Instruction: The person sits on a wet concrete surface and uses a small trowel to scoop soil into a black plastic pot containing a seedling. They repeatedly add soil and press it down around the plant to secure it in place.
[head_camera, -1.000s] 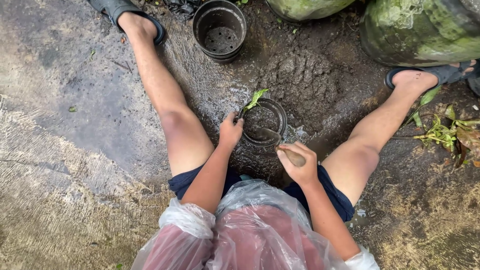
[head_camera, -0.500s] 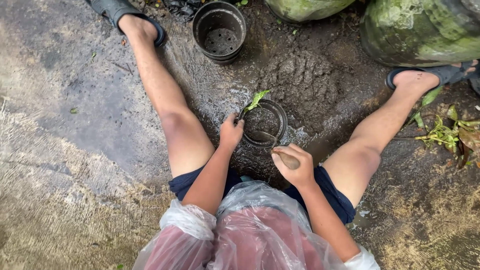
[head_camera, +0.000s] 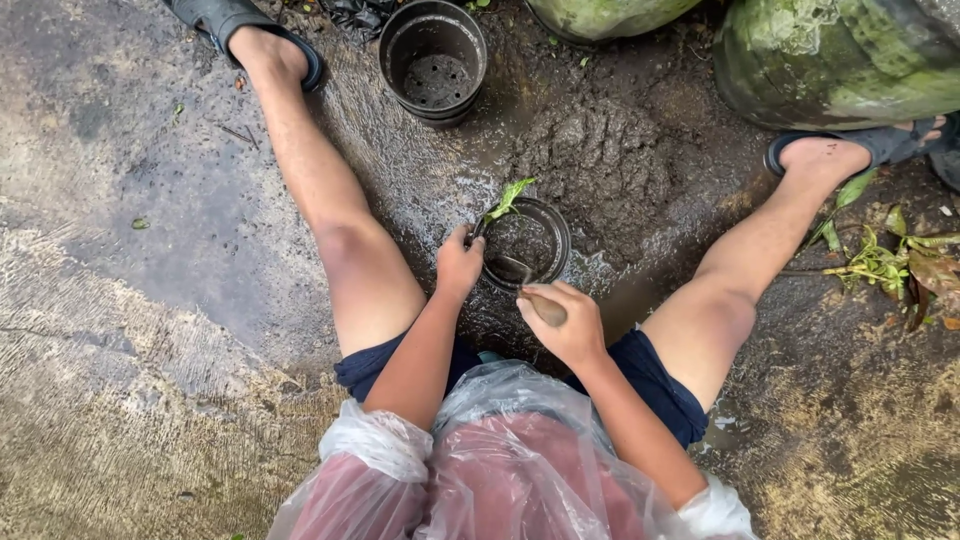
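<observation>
Sitting on wet ground with legs spread wide, the person works between the knees on a small black plastic pot (head_camera: 545, 240) that stands on the muddy ground (head_camera: 620, 150), part-filled with dark wet soil. The left hand (head_camera: 458, 265) comes in from the pot's left side, forearm angled up from the lap, wrist slightly bent, its grip closed on the pot's rim with the fingers curled over the near-left edge. A small green seedling leaf (head_camera: 508, 197) rises at the rim just above that hand (whether the fingers also pinch its stem cannot be told). The right hand (head_camera: 565, 325) sits at the near edge of the pot, knuckles up, its grip clamped around the brown wooden handle of a small trowel (head_camera: 530, 290), whose metal end slants down into the soil inside the pot. Both forearms emerge from clear plastic rain sleeves (head_camera: 380, 450) bunched at the elbows. Farther off, well apart from the hands, an empty black nursery pot (head_camera: 433, 62) stands upright near the left foot, which wears a dark sandal (head_camera: 215, 15). A mossy green container (head_camera: 830, 60) sits at top right above the right foot, and uprooted leafy weeds (head_camera: 885, 262) lie on the ground beside that leg.
</observation>
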